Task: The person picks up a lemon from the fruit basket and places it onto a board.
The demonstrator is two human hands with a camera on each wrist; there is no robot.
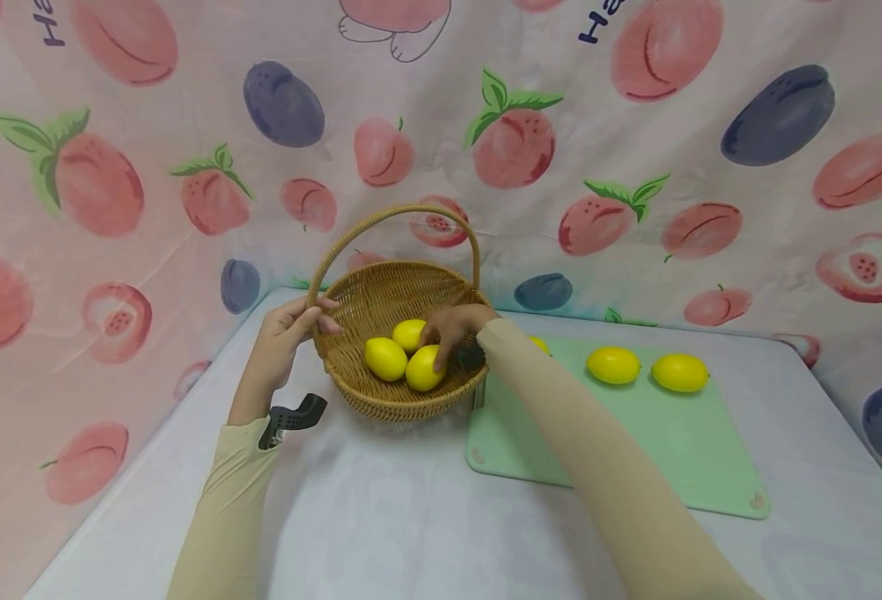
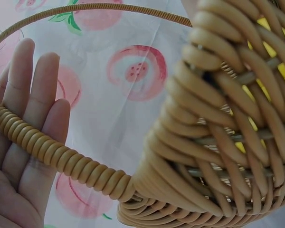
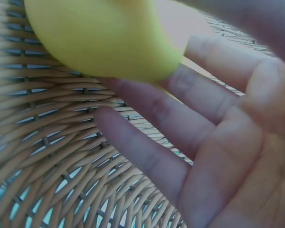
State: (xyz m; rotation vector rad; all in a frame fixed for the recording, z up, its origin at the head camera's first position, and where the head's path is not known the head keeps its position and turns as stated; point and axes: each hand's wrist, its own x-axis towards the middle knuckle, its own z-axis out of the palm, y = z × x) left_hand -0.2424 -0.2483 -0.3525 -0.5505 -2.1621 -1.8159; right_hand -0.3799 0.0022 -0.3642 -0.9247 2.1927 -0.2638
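Observation:
A wicker basket (image 1: 366,292) with a tall arched handle (image 1: 392,210) stands at the middle of the table, its opening tilted toward me. At the handle's left foot, my left hand (image 1: 279,343) holds it between thumb and fingers; the left wrist view shows the fingers behind the wrapped handle (image 2: 61,157). Inside the basket, my right hand (image 1: 458,323) grips a yellow lemon (image 1: 424,372). Two more lemons, one at the left (image 1: 385,359) and another behind (image 1: 408,334), lie against it. In the right wrist view the lemon (image 3: 104,40) rests at the fingers.
Right of the basket lies a pale green cutting board (image 1: 681,454). Two lemons, one nearer (image 1: 613,365) and one farther right (image 1: 679,372), rest on it; a third (image 1: 539,344) is mostly hidden behind my right sleeve. A fruit-print cloth (image 1: 426,100) hangs behind the white table (image 1: 411,517).

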